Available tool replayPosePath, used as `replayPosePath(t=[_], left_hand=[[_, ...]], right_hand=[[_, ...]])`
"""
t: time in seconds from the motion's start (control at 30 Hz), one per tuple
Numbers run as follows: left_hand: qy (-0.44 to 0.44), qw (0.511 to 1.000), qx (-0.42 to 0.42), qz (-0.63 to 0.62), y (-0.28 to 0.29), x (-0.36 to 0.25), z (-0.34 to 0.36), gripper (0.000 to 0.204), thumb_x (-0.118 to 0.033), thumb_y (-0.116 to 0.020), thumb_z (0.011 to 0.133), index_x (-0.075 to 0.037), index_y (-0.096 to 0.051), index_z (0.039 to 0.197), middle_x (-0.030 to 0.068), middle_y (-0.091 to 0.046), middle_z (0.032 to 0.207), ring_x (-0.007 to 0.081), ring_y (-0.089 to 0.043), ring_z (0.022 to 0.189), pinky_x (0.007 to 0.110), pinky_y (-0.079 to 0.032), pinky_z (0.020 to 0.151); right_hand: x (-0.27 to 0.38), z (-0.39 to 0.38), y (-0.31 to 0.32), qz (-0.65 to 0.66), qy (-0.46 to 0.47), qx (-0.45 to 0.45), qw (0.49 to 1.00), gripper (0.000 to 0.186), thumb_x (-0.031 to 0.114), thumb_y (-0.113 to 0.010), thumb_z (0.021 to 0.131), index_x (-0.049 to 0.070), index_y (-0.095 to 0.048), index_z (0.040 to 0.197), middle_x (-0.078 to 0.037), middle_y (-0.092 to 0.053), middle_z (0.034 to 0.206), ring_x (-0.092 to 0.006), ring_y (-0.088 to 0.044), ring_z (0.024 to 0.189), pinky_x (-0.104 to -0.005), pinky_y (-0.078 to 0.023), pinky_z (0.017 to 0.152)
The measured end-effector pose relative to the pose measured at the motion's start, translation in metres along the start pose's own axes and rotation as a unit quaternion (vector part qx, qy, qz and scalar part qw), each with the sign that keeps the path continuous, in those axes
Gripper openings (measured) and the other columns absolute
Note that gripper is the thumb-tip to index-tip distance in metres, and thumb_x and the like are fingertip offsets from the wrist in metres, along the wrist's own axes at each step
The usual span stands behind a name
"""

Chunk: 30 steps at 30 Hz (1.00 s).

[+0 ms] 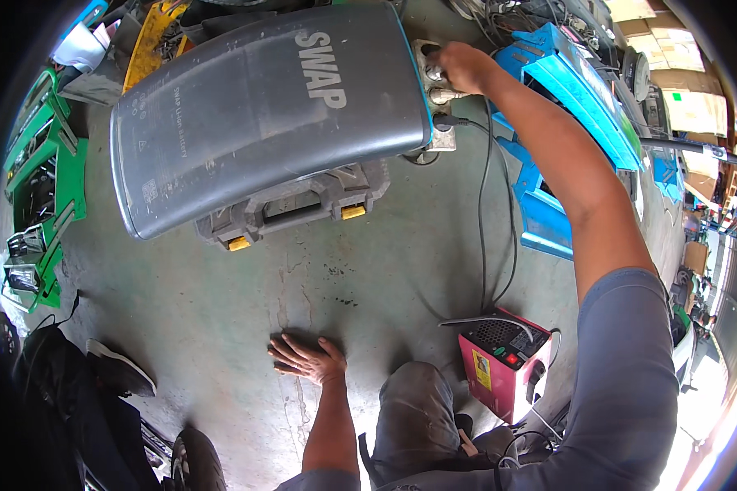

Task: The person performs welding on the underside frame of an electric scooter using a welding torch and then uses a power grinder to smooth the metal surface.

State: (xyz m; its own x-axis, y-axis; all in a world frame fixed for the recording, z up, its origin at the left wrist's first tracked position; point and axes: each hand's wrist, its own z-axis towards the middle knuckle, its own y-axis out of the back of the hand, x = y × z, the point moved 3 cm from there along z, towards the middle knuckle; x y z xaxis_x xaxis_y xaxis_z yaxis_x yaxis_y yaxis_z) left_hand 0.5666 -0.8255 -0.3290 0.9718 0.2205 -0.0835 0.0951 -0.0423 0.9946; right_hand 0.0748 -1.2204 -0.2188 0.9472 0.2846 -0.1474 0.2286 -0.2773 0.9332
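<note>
My right hand (464,69) reaches far forward to the far end of a pale power strip (444,141). Its fingers are closed there around something small that they mostly hide. Just nearer than those fingers, a pale plug (442,96) and a black plug (449,121) sit in the strip. My left hand (309,358) lies flat on the concrete floor (221,319), fingers spread, holding nothing. Left of the strip, a large grey battery pack (262,98) rests on a black tool case (291,204) with yellow latches.
A red electrical box (499,364) stands near my knee; dark cables (485,213) run from its area toward the strip. Open blue toolbox (561,90) at right, green toolbox (49,180) at far left. A dark shoe (121,370) and tyre (195,462) are at lower left.
</note>
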Motion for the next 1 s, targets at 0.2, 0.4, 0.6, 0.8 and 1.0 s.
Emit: replayPosePath(t=[0.2,0.4,0.6,0.8,1.0], left_hand=[[-0.002,1.000,0.007,-0.016,-0.001,-0.003,0.000,0.082,-0.047,-0.042,0.095,-0.007,-0.011,0.160,0.0223,-0.009,0.166,0.0463,-0.001,0.154,0.070,0.000,0.117],[-0.001,1.000,0.006,-0.008,0.001,-0.003,0.002,0.083,-0.047,-0.043,0.095,-0.007,-0.011,0.160,0.0224,-0.008,0.166,0.0461,-0.001,0.154,0.070,0.000,0.117],[0.010,1.000,0.014,-0.011,0.000,-0.008,0.003,0.083,-0.047,-0.044,0.095,-0.008,-0.011,0.160,0.0224,-0.009,0.166,0.0461,-0.001,0.154,0.070,0.000,0.118],[0.005,1.000,0.014,0.004,0.002,-0.004,0.002,0.083,-0.051,-0.038,0.097,-0.008,-0.007,0.161,0.0182,-0.004,0.168,0.0408,0.003,0.155,0.067,0.002,0.120],[0.002,1.000,0.005,0.002,0.007,0.003,-0.001,0.083,-0.051,-0.040,0.097,-0.008,-0.008,0.161,0.0202,-0.005,0.167,0.0418,0.001,0.155,0.066,0.001,0.120]], right_hand=[[-0.003,0.005,0.000,-0.003,0.038,-0.002,0.999,0.025,0.006,-0.063,0.082,0.002,-0.068,0.106,-0.019,-0.070,0.101,-0.0397,-0.066,0.105,-0.0483,-0.055,0.087],[-0.003,0.007,0.008,0.037,-0.060,0.026,0.997,0.033,0.006,-0.069,0.080,0.005,-0.068,0.113,-0.020,-0.070,0.106,-0.0405,-0.065,0.105,-0.0488,-0.054,0.087],[-0.023,0.004,-0.008,0.110,-0.112,-0.024,0.987,0.026,0.012,-0.070,0.080,0.004,-0.072,0.105,-0.022,-0.070,0.108,-0.0429,-0.066,0.105,-0.0495,-0.055,0.088],[-0.011,0.022,0.003,0.040,-0.060,0.062,0.996,0.034,0.019,-0.082,0.076,0.002,-0.071,0.104,-0.021,-0.071,0.107,-0.0419,-0.067,0.105,-0.0497,-0.056,0.086],[-0.008,0.033,0.009,0.027,0.004,0.086,0.996,0.037,0.016,-0.087,0.070,0.000,-0.071,0.099,-0.019,-0.072,0.104,-0.0413,-0.068,0.102,-0.0494,-0.056,0.084]])
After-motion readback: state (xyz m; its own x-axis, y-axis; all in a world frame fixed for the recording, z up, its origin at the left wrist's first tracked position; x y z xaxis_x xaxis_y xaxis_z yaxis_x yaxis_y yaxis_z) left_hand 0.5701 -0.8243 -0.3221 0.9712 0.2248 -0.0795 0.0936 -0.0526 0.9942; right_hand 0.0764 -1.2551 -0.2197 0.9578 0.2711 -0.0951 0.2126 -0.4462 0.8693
